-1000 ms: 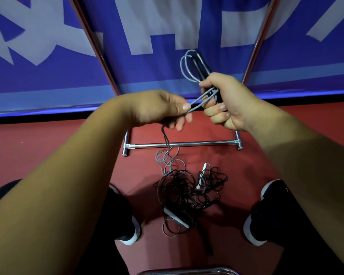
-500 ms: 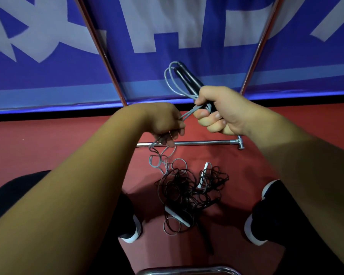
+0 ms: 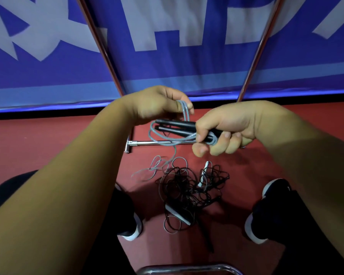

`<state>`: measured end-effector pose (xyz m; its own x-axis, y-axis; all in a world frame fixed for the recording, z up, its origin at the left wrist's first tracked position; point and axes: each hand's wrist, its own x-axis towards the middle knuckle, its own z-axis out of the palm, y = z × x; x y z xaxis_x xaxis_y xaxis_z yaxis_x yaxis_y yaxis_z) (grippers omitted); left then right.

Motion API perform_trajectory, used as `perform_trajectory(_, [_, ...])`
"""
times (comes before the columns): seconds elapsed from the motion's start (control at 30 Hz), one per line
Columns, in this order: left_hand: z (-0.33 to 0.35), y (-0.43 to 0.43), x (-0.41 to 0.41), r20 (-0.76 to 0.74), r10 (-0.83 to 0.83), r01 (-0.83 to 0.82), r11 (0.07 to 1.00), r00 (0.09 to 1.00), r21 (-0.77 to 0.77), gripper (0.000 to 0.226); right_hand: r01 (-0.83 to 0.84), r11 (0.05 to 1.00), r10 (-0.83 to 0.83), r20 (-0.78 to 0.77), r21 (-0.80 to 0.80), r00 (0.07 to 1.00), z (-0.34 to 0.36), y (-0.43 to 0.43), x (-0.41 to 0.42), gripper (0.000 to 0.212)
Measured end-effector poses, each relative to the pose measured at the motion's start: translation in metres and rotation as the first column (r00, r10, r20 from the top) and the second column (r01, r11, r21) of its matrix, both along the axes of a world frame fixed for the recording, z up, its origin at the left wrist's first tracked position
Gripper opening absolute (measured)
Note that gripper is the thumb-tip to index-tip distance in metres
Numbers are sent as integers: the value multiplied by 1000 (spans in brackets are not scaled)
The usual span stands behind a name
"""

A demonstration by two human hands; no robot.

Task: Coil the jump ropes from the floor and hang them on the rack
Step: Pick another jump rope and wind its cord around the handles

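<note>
Handles (image 3: 173, 125) tipping from upright to level, right hand (image 3: 222, 128) gripping them; left hand (image 3: 157, 104) rising, pinching grey rope (image 3: 184, 111) loop. Grey tail trailing on floor (image 3: 48, 145), coil half-wound; black ropes (image 3: 189, 187) lying tangled; hanging on rack (image 3: 153, 143) remaining.

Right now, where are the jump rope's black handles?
Centre of the head view: the right hand grips the black handles, below the left hand pinching the grey rope.

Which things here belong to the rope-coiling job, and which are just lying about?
Job: grey rope, black handles, left hand, right hand, floor tangle, rack.
Lying about: blue banner, shoes, metal bar at bottom edge.
</note>
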<state>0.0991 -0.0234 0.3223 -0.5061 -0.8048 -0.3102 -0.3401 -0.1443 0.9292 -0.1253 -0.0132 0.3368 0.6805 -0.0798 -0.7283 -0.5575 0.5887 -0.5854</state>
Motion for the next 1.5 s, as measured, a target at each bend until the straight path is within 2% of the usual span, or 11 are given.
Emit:
perform_trajectory(0.2, [21, 1, -14, 161, -60, 82, 988, 985, -131, 13, 35, 993, -47, -105, -112, 993, -14, 5, 5, 2])
perform_trajectory(0.33, [31, 4, -17, 346, -64, 132, 975, 936, -177, 11, 144, 946, -210, -210, -292, 955, -27, -1, 2, 4])
perform_trajectory(0.5, [38, 6, -20, 501, -46, 162, 968, 864, -190, 16, 414, 823, -500, -150, -388, 853, -41, -16, 3, 17])
perform_trajectory(0.6, [35, 8, -24, 519, -34, 69, 996, 854, -49, 13, 508, 763, -578, -71, -400, 813, -41, -21, 4, 23])
perform_trajectory(0.7, [28, 13, -29, 612, -30, -34, 995, 790, 92, 20, 595, 724, -627, 27, -348, 778, -36, -21, 8, 10])
perform_trajectory(0.77, [23, 14, -32, 571, -12, -86, 986, 821, 145, 23, 610, 733, -615, 88, -301, 783, -28, -21, 10, 7])
perform_trajectory(0.9, [15, 10, -24, 355, 53, -95, 990, 933, 100, 28, 688, 689, -684, 108, -228, 721, -22, -24, 8, 50])
perform_trajectory(1.03, [21, 8, -15, 108, 33, -36, 999, 994, 32, 33, 760, 627, -753, 120, -172, 647, -23, -27, 3, 39])
perform_trajectory(1.17, [26, 7, -17, -80, 39, -37, 999, 996, 26, 49, 742, 653, -729, 141, -152, 670, -20, -30, -1, 39])
perform_trajectory(1.33, [27, 9, -12, 22, -60, 60, 998, 998, -28, 40, 741, 661, -722, 171, -118, 670, -6, -27, 1, 44])
perform_trajectory(1.5, [32, 11, -9, 53, -105, 107, 994, 993, -32, 40, 786, 599, -756, 213, -157, 619, 12, -24, 4, 23])
